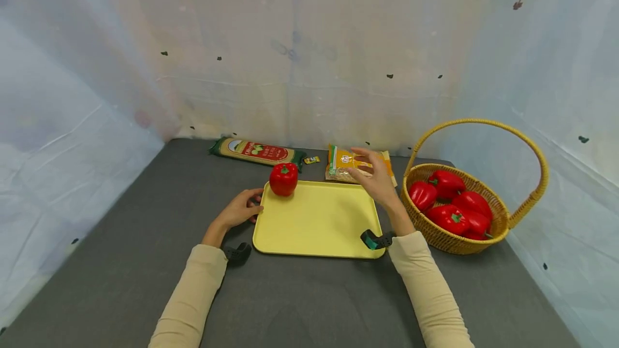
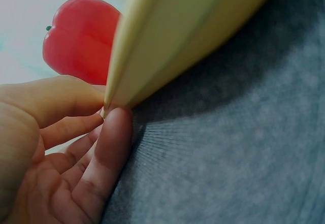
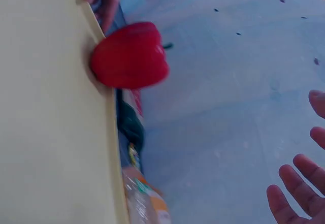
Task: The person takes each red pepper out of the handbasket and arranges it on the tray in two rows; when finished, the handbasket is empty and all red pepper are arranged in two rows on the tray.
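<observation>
A yellow tray [image 1: 316, 222] lies on the dark table, and a red bell pepper [image 1: 283, 179] stands upright in its far left corner. At the tray's left side is my left hand [image 1: 239, 208]; in the left wrist view its fingers [image 2: 66, 99] and thumb pinch the rim. My right hand [image 1: 376, 179] hovers over the tray's far right part, fingers spread and holding nothing. Part of that hand [image 3: 304, 188] also shows at the edge of the right wrist view, well apart from the pepper [image 3: 131, 56].
To the right stands a wicker basket [image 1: 435, 238] with a tall handle, holding several red peppers [image 1: 447, 218]. Behind the tray lie a long green-ended noodle packet [image 1: 256, 150], a small yellow sachet [image 1: 311, 159] and a clear-and-orange food bag [image 1: 338, 162]. A pale curtain [image 1: 290, 69] hangs around the table.
</observation>
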Tool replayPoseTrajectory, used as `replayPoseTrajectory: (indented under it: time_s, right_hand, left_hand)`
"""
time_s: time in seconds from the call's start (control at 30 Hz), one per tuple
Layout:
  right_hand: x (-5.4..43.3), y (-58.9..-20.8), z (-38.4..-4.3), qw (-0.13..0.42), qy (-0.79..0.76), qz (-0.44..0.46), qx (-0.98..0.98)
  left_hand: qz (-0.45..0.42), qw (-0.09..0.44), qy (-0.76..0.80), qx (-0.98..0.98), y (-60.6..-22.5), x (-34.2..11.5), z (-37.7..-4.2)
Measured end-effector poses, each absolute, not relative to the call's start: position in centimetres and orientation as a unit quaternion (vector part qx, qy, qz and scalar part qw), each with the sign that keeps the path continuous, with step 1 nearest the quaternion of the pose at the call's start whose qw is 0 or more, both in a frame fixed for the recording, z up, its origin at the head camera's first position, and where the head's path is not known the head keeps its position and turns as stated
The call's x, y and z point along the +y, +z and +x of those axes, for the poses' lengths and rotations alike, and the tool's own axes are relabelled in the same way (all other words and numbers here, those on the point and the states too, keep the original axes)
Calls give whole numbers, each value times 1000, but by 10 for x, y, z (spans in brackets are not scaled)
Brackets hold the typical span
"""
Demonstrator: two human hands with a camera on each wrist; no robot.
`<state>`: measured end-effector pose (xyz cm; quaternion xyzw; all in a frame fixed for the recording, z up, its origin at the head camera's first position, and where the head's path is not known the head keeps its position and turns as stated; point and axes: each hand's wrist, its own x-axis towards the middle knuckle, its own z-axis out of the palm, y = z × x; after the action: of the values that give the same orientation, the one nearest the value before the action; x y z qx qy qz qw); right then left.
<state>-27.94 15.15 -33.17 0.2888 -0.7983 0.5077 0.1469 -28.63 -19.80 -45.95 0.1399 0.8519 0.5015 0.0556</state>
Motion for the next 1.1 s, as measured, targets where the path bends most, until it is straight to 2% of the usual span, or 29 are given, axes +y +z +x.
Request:
replayPoseTrajectory:
  time_s: [0.2, 0.4, 0.87, 1.1]
  right_hand:
    - [195, -319, -273, 217, 477, 272, -807]
    - [236, -316, -274, 251, 475, 247, -807]
    - [299, -307, -288, 239, 465, 128, -843]
    - [332, -326, -315, 251, 456, 91, -849]
  left_hand:
    - [136, 58, 496, 856, -459, -199, -288]
    - [137, 62, 496, 855, -458, -200, -286]
    - [136, 61, 502, 852, -458, -198, -286]
    - [134, 59, 503, 852, -456, -196, -284]
